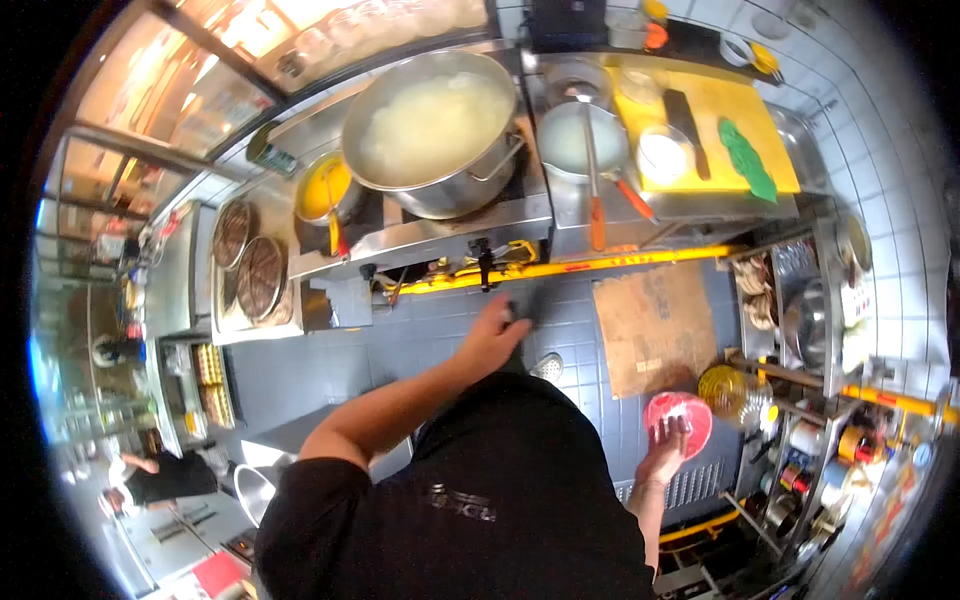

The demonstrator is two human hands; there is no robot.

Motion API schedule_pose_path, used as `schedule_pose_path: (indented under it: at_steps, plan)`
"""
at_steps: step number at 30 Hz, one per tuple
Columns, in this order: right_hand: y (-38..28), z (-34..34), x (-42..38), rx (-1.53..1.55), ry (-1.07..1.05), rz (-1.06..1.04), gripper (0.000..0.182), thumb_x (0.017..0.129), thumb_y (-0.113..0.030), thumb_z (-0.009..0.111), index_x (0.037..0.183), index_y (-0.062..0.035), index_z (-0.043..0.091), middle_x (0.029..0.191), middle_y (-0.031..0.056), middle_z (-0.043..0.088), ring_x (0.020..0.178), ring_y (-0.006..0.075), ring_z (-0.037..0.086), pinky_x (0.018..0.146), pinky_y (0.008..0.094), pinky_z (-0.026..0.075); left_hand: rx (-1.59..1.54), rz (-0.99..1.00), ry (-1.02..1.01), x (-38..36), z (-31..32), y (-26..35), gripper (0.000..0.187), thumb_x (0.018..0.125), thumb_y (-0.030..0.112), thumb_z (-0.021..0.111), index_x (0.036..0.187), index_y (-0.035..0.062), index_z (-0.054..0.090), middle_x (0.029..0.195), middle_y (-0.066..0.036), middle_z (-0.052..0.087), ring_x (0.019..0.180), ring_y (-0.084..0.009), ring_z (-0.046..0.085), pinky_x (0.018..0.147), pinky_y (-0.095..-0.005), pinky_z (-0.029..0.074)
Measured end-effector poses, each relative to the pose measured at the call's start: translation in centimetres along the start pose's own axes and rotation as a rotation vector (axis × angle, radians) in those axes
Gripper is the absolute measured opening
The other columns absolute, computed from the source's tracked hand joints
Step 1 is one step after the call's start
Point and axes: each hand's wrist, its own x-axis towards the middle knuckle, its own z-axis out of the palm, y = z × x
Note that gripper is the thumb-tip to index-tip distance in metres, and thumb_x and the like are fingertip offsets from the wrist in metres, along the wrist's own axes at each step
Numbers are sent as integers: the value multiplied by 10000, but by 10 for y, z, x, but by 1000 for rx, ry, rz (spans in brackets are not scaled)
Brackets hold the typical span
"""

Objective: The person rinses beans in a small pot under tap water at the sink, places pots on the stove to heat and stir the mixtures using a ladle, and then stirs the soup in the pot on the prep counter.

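Pink dish point(698, 409) in my right hand point(666, 450), left hand point(490, 338) reaching out near the stove point(350, 255).

I have the right hand's fingers spread across the face of the round pink dish, over the floor point(585, 440) and just beside the clear jug point(742, 397); blur keeps me from telling whether it is a bowl or a lid. My left hand is partly curled, and I cannot tell whether it pinches the dark, smeared shape at its fingertips. Past it I see the yellow pipe point(610, 260) and the big pot point(440, 195) on the stove; the cardboard point(655, 325) lies on the floor.
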Motion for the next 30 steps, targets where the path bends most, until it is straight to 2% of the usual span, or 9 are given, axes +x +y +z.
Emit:
schedule_pose_path:
  at_steps: [2, 3, 7, 14, 17, 18, 27, 28, 30]
  plan:
    - [-26, 1, 43, 103, -23, -139, 416, 995, -234, 446, 1359, -32, 441, 1350, 176, 498, 1256, 293, 496, 1047, 428, 429, 87, 69, -25, 36, 40, 11, 718, 879, 362, 672, 1391, -57, 393, 1386, -257, 474, 1275, -364, 467, 1074, -411, 363]
    - [-22, 64, 8, 156, -20, -31, 352, 988, -178, 458, 1302, -20, 470, 1282, 142, 545, 1186, 265, 537, 1008, 406, 452, 180, -47, -26, 26, -9, 18, 725, 888, 356, 669, 1411, -50, 376, 1408, -247, 456, 1294, -345, 454, 1083, -403, 358]
    - [-109, 104, 44, 67, -186, -351, 311, 959, -122, 534, 1250, -13, 528, 1253, 156, 578, 1168, 266, 560, 1036, 387, 424, -170, -233, -23, 97, 62, 45, 727, 855, 355, 689, 1367, -79, 410, 1358, -233, 510, 1240, -310, 494, 1026, -384, 396]
    - [-144, 136, 70, -196, -314, -421, 265, 977, -52, 537, 1234, 12, 548, 1260, 123, 591, 1170, 218, 561, 1027, 326, 445, -781, -582, -81, 188, 103, 76, 508, 871, 298, 684, 1240, 11, 483, 1096, -111, 588, 982, -227, 573, 812, -404, 519]
    - [-153, 129, 97, -195, -270, -354, 273, 971, -36, 530, 1236, 25, 555, 1236, 121, 606, 1149, 204, 570, 1004, 313, 450, -846, -525, -83, 211, 118, 78, 408, 867, 248, 688, 1155, 30, 498, 950, -83, 581, 772, -165, 586, 648, -335, 543]
    - [-160, 131, 105, -224, -260, -347, 270, 969, -42, 537, 1228, 31, 561, 1224, 123, 613, 1143, 202, 572, 1002, 312, 448, -705, -478, 8, 217, 120, 77, 334, 862, 205, 686, 1102, 33, 529, 796, -64, 582, 614, -134, 558, 484, -290, 486]
    - [-228, 220, 227, -762, -442, -790, 263, 918, -93, 617, 1162, 6, 620, 1137, 162, 657, 1029, 242, 647, 906, 348, 510, -315, -226, 243, 203, 92, 63, 189, 865, 164, 692, 855, 64, 532, 582, 34, 430, 466, -63, 405, 419, -249, 332]
    - [-241, 242, 237, -827, -482, -872, 254, 903, -103, 632, 1135, 1, 624, 1130, 177, 652, 1021, 280, 648, 897, 363, 513, -539, -353, 219, 190, 80, 99, 156, 869, 112, 670, 833, 87, 521, 594, 41, 425, 472, -59, 400, 417, -243, 332]
    - [-266, 293, 263, -954, -574, -1099, 261, 876, -102, 662, 1117, -6, 628, 1075, 189, 657, 966, 305, 660, 832, 366, 527, -562, -254, 270, 174, 74, 100, 156, 870, 80, 662, 823, 96, 514, 600, 40, 429, 470, -60, 402, 413, -242, 331]
